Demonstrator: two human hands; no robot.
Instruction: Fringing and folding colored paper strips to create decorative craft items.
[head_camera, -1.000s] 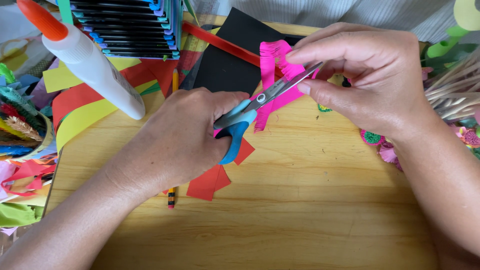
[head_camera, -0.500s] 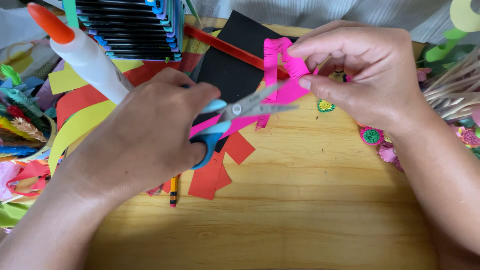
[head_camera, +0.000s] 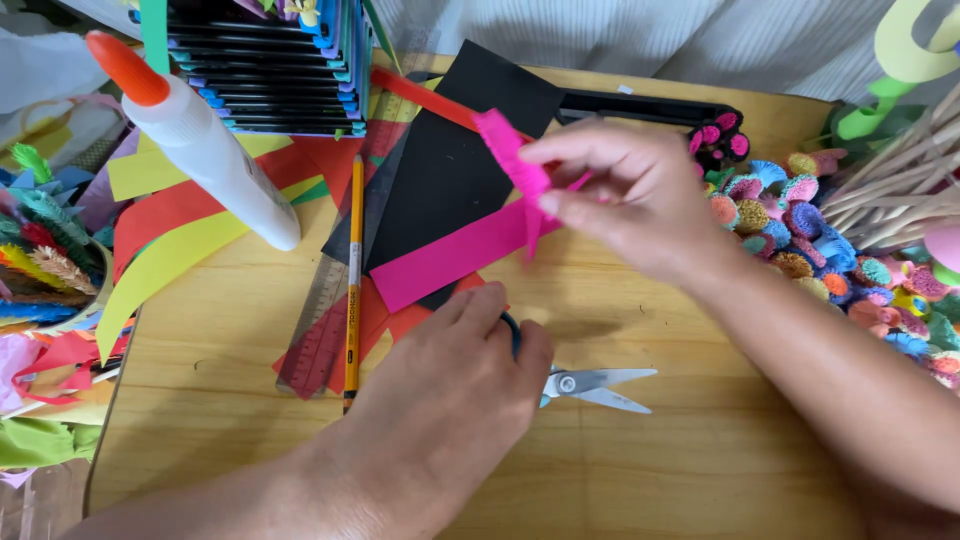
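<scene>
My right hand pinches a fringed pink paper strip above the wooden table. The strip hangs over a flat pink paper band lying across a black sheet. My left hand rests palm down on the table over the blue handles of the scissors. The scissor blades stick out to the right of the hand, slightly apart and flat on the wood. The handles are mostly hidden under my fingers.
A white glue bottle with an orange cap leans at upper left. A pencil and ruler lie over red and yellow paper strips. A rack of stacked coloured sheets stands behind. Several small fringed paper flowers crowd the right.
My left hand has lowered the scissors from the pink strip down onto the table. My right hand has lifted the fringed strip clear of the blades.
</scene>
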